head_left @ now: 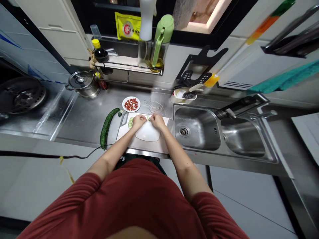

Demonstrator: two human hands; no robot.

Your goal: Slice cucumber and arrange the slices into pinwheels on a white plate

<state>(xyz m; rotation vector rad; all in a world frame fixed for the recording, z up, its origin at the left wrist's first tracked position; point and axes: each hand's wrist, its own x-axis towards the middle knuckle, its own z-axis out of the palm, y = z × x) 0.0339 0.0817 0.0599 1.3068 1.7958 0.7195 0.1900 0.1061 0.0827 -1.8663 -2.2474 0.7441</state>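
A white dish rests on the white cutting board. My left hand is over the dish's upper left edge, fingers pinched together; what they hold, if anything, is too small to tell. On the other side, my right hand is closed on a pale green cucumber slice at the dish's far edge. Several cucumber slices lie on the board left of the dish. Beyond the board stands a white plate of chopped red pieces. A long green cucumber lies on the counter at the left.
To the right is a double steel sink with a faucet. A lidded pot and a wok stand at the left. Behind, a shelf holds bottles. A white container sits behind the sink. A dark cable crosses the counter's front edge.
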